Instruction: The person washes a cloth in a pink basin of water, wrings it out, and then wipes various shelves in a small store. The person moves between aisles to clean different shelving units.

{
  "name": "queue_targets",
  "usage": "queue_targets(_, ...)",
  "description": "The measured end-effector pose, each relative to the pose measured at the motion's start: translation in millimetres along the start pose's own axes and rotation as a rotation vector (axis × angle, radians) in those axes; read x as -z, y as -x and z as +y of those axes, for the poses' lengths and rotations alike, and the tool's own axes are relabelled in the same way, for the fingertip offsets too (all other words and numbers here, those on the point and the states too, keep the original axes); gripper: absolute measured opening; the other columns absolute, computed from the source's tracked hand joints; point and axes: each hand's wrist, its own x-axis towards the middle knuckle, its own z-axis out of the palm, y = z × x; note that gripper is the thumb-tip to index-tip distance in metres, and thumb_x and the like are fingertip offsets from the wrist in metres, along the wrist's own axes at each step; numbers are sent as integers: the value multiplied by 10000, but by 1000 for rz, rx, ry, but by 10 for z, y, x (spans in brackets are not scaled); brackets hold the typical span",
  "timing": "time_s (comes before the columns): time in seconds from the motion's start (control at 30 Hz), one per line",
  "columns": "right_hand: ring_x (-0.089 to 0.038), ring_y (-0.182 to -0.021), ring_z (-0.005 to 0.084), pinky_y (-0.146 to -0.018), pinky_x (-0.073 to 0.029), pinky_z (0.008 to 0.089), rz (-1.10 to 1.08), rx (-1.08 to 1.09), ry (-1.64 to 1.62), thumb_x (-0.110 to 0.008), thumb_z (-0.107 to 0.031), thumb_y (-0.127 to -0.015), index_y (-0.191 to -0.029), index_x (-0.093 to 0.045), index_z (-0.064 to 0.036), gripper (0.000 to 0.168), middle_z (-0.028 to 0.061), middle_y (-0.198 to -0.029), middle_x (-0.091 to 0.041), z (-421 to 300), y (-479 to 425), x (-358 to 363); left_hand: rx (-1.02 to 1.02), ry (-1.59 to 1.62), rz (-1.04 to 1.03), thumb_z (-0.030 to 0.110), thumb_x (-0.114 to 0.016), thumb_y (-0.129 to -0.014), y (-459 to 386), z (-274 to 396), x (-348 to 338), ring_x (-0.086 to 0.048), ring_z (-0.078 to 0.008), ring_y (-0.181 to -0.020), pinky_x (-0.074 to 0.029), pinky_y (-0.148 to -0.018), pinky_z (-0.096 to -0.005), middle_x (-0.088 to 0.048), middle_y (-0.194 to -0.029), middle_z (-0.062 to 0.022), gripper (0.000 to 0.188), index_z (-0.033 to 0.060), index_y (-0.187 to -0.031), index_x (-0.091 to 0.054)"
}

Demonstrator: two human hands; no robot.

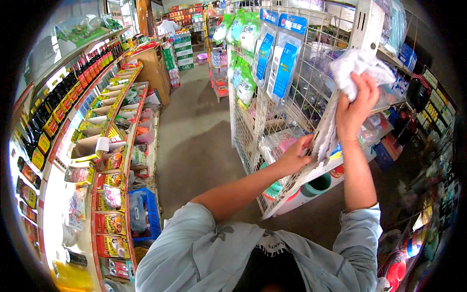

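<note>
My right hand (355,106) holds a crumpled white cloth (359,71) against the upper part of a white slotted metal upright (365,31) at the end of a shelving rack. Part of the cloth bunches up above my fingers, and a pale length hangs down along the post below them. Lower on the same post, my left hand (297,155) grips its edge, thumb and fingers around it. Beside the post is the rack's wire mesh panel (248,146). Blue-carded power strips (282,69) and green-and-white packets (250,33) hang from this mesh.
A green bucket (319,184) stands on the rack's bottom shelf. On the left, a long shelf unit carries dark sauce bottles (43,120), boxed packets (109,222) and a blue plastic crate (151,215). A person (168,26) stands at the aisle's far end near stacked cartons (183,51).
</note>
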Motion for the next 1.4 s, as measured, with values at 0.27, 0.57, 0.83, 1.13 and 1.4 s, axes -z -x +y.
queue_targets(0.27,-377,-1025,330,-897,-288,416,-138,-117,-39,-611,22,-508,-989,-523,-86,501,138,-1073,-416,-23,812,148,306,314,124,486,-326,-865,-5,48,-23,-387,-116,-1085,-295,-858,-313,-440,-1200,13,526,138,-1257,-365)
queue_targets(0.57,-358,-1027,338,-894,-286,419,-275,-197,-83,-641,-24,-523,-1010,-508,-86,509,146,-1071,-383,-38,1746,276,365,325,211,457,-328,-879,-19,-115,19,-450,-126,-1042,-332,-881,-315,-496,-1141,2,450,147,-1184,-441)
queue_targets(0.83,-380,-975,332,-834,-336,406,-391,-276,-114,-629,11,-458,-987,-558,-124,551,130,-1034,-380,4,2526,518,240,104,222,485,-331,-870,6,97,-119,-467,-135,-927,-375,-779,-245,-500,-1053,-51,535,57,-1177,-427)
queue_targets(1.13,-468,-868,270,-744,-393,334,-709,-400,-155,-531,-13,-632,-886,-597,-111,280,89,-925,-495,43,3359,806,68,-105,278,42,-645,-715,-99,193,-219,-490,-172,-983,-429,-813,-298,-495,-1080,-96,448,10,-1086,-396)
queue_targets(1.4,-498,-913,291,-781,-411,334,-620,-996,-295,-496,125,-576,-890,-556,-70,375,106,-948,-506,198,3537,1227,22,-224,372,11,-635,-735,-99,61,-190,-515,-130,-887,-432,-779,-252,-539,-1000,-81,364,11,-1044,-444)
